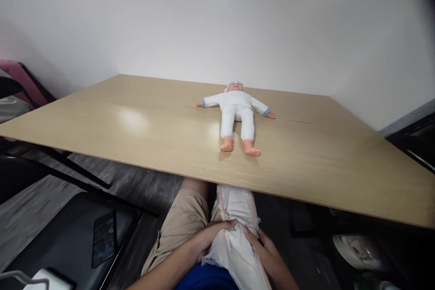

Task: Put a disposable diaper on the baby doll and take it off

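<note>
An opened-out white diaper (237,206) lies lengthwise over my lap, its far end close under the table edge. My left hand (215,232) grips its left side near the middle, thumb on top and fingers partly hidden beneath. On the opposite side my right hand (261,242) holds it the same way, thumb resting on the padding. Beyond, on the table, a baby doll (237,113) lies on its back with arms spread and bare feet towards me. It wears a white suit with blue cuffs and a patterned cap. Neither hand touches the doll.
The wooden table (152,131) reaches to a white wall (204,36). To my left, a black chair (61,235) carries a phone (104,239) and a white object (45,279). A pale round object (355,251) sits low at the right, under the table.
</note>
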A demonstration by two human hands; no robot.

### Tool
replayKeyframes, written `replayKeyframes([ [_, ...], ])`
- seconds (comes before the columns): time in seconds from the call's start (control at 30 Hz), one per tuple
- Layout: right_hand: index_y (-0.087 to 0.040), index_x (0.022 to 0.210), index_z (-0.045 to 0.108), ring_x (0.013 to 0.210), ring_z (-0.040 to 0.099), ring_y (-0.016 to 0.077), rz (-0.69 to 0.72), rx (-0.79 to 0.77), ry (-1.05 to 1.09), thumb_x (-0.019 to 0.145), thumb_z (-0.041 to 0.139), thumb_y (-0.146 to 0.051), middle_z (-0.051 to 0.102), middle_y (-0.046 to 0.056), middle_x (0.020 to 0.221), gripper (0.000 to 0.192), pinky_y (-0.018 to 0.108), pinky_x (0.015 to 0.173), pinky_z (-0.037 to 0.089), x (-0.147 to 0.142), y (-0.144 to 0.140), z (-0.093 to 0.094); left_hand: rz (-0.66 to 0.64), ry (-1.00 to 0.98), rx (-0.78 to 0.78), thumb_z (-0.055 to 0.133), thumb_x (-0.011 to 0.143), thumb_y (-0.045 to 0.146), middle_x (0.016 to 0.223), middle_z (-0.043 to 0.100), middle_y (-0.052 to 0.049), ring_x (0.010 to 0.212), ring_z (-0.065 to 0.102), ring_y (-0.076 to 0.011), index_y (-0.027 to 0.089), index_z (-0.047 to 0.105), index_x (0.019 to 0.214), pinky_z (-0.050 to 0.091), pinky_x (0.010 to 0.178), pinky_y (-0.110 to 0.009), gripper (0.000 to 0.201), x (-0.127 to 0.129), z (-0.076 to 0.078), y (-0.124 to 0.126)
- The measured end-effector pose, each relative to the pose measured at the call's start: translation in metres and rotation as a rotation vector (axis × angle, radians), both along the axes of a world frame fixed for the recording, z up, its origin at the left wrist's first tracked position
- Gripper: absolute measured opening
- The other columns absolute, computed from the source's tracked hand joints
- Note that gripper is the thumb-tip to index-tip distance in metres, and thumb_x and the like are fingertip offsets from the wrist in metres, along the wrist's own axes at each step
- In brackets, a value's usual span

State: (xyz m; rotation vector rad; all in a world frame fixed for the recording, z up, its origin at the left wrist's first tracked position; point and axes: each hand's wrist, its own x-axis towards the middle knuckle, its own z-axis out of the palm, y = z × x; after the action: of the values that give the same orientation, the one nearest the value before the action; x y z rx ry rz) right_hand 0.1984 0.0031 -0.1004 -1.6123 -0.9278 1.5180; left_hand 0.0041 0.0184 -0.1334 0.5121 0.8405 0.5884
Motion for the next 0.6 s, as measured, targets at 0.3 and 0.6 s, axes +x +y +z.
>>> replayKeyframes([
  [0.3,-0.022,0.129,0.076,0.124,0.075,0.0394,-0.002,0.077,0.058,0.07,0.088,-0.081,0.082,0.015,0.126,0.084,0.05,0.109,0.061,-0.021,-0.031,0.031,0.134,0.026,0.13,0.1,0.059,0.072,0.097,0.083,-0.016,0.092,0.079,-0.0286,0.008,0.085,0.099,0.06,0.093,-0.037,0.077,-0.018,0.062,-0.024],
  [0.6,-0.024,0.132,0.07,0.111,0.079,0.0384,-0.034,0.04,0.018,0.065,0.093,-0.08,0.082,0.016,0.12,0.09,0.048,0.095,0.067,-0.028,-0.072,0.099,0.089,0.342,0.38,0.084,0.078,0.08,0.119,0.081,-0.015,0.113,0.073,-0.0352,0.016,0.082,0.121,0.06,0.098,-0.042,0.077,-0.043,0.119,-0.071],
])
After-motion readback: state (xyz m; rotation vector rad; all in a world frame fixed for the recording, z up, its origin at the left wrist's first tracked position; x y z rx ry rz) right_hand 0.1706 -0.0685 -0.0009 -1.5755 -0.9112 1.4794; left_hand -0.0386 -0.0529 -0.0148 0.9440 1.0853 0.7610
